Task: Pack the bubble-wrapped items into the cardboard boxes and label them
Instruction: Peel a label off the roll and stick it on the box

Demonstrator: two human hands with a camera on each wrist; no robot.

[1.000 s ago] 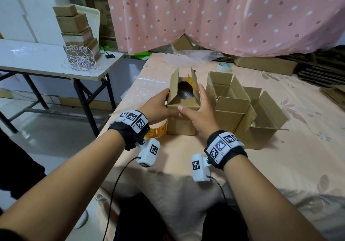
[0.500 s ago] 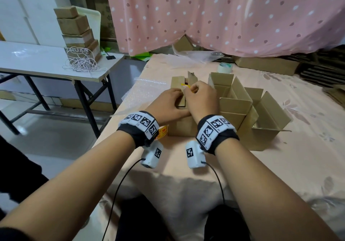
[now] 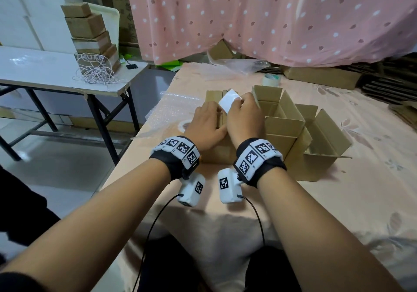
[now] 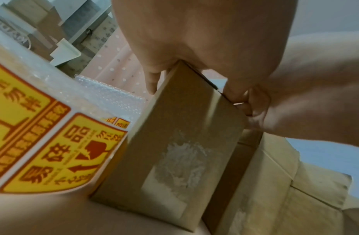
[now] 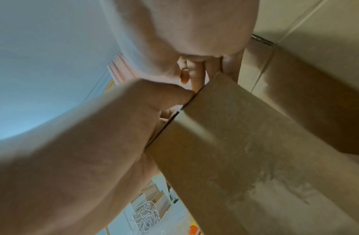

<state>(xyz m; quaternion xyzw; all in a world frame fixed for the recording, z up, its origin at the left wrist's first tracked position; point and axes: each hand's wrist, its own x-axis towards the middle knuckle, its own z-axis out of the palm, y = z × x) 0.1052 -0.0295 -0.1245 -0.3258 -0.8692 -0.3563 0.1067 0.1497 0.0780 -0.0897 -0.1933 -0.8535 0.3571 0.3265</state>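
Observation:
A small cardboard box point(image 3: 217, 154) stands near the table's left edge with its flaps folded down. What is inside it is hidden. My left hand point(image 3: 206, 122) lies over the box top, fingers hooked over its top edge point(image 4: 180, 63). My right hand point(image 3: 244, 120) is beside it on the box and pinches a white label point(image 3: 229, 100), which is lifted above the far side of the top. In the right wrist view its fingers point(image 5: 194, 74) curl at the box's upper edge point(image 5: 245, 159). A roll of yellow fragile stickers point(image 4: 44, 143) sits just left of the box.
Two open, empty cardboard boxes point(image 3: 279, 115) point(image 3: 322, 147) stand against the right side of the closed one. A bubble-wrap sheet point(image 3: 171, 108) lies to the left, a tape roll point(image 3: 270, 79) behind. A white side table point(image 3: 45, 70) holds stacked boxes point(image 3: 90, 32) and cord.
The box's open flaps have been folded shut. Both hands moved from its sides onto its top, and a white label has come up in the right hand's fingers.

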